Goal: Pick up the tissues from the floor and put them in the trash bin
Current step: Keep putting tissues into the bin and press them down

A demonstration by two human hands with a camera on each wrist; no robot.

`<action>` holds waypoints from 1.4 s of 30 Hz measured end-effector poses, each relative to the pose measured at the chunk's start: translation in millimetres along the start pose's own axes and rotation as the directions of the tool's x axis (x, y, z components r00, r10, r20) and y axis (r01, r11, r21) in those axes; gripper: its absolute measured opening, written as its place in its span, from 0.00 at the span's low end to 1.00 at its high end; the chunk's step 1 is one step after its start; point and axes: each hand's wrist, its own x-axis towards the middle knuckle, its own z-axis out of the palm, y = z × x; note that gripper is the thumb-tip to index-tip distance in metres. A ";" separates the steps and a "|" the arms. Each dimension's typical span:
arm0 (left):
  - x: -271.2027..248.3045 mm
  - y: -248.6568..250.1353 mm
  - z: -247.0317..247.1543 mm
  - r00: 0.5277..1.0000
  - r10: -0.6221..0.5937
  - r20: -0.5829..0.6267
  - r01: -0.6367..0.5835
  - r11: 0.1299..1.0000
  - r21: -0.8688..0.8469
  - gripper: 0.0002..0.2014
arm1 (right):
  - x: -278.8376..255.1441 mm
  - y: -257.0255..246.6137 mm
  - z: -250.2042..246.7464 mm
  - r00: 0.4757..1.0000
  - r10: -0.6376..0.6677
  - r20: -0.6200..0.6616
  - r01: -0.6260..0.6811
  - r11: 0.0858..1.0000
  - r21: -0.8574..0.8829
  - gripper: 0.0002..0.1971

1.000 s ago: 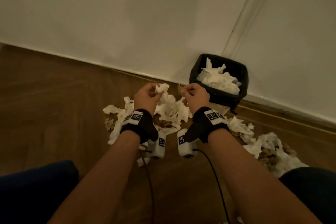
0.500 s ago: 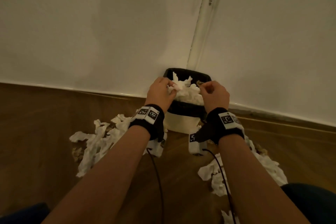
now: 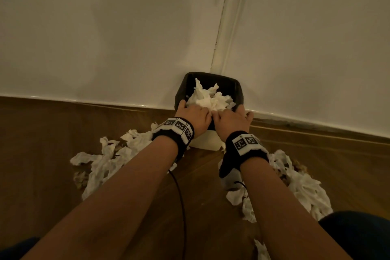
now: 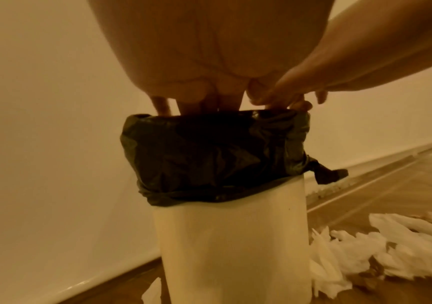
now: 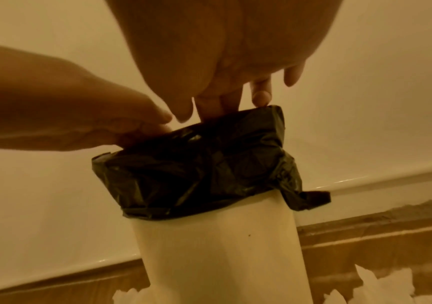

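A white trash bin (image 3: pixel 238 91) with a black liner stands against the wall, heaped with crumpled white tissues (image 3: pixel 207 99). Both hands are at its near rim. My left hand (image 3: pixel 195 113) reaches over the edge, fingers straight down onto the heap. My right hand (image 3: pixel 231 119) lies beside it with fingers spread. In the left wrist view the left fingers (image 4: pixel 186 102) dip behind the liner (image 4: pixel 209 154), their tips hidden. In the right wrist view the right fingers (image 5: pixel 222 102) point into the bin (image 5: pixel 217 257). More tissues litter the floor on the left (image 3: pixel 109 160) and right (image 3: pixel 304 188).
The white wall (image 3: pixel 105 38) with a pale baseboard runs close behind the bin. The wooden floor (image 3: pixel 42 143) stretches out to the left. A black cable (image 3: pixel 179 192) hangs between my forearms. Dark blue knees (image 3: pixel 358 234) show at the bottom corners.
Both hands carried pinched tissues from the floor pile up to the bin. The pinches have opened, and the fingers now lie on the heap inside the bin.
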 end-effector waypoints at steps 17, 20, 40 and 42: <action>-65.2 -28.4 26.4 0.868 -0.299 -0.397 0.157 0.923 -0.351 0.09 | -15.7 -40.1 -2.7 0.878 0.058 -0.475 0.065 0.969 0.239 0.13; -79.4 -39.0 37.5 0.873 -0.364 -0.325 0.237 0.898 -0.371 0.09 | -24.8 -60.9 0.6 0.856 0.048 -0.514 0.129 0.945 0.302 0.16; -133.2 -80.1 76.7 0.864 -0.469 -0.186 0.363 0.834 -0.416 0.13 | 43.4 -43.9 2.4 0.947 -0.104 0.305 0.124 0.991 -0.047 0.27; -135.7 -80.6 78.5 0.869 -0.465 -0.169 0.362 0.830 -0.425 0.13 | 34.3 -52.5 2.1 0.995 -0.036 0.095 0.036 0.999 0.004 0.29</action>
